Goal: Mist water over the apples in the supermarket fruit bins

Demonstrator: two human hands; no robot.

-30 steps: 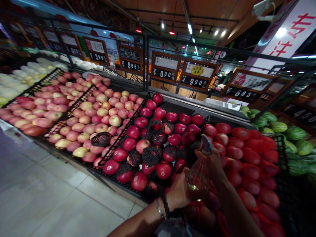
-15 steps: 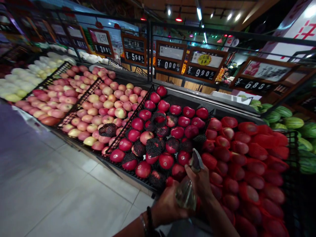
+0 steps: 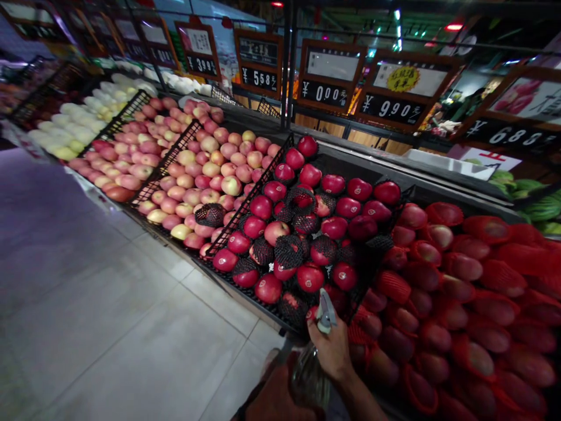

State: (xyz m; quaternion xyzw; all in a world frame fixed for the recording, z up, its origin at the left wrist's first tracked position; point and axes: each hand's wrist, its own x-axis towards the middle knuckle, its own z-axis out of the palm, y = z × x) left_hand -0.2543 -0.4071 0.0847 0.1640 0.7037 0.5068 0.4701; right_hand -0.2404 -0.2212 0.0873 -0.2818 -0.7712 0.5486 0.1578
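Right hand keeps its grip around a spray bottle beside dark-netted apples and red-sleeved fruit.

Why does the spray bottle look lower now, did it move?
Yes. The spray bottle in the right hand dropped toward the display's front edge, off the red apples.

Right hand clenched, fingers curled
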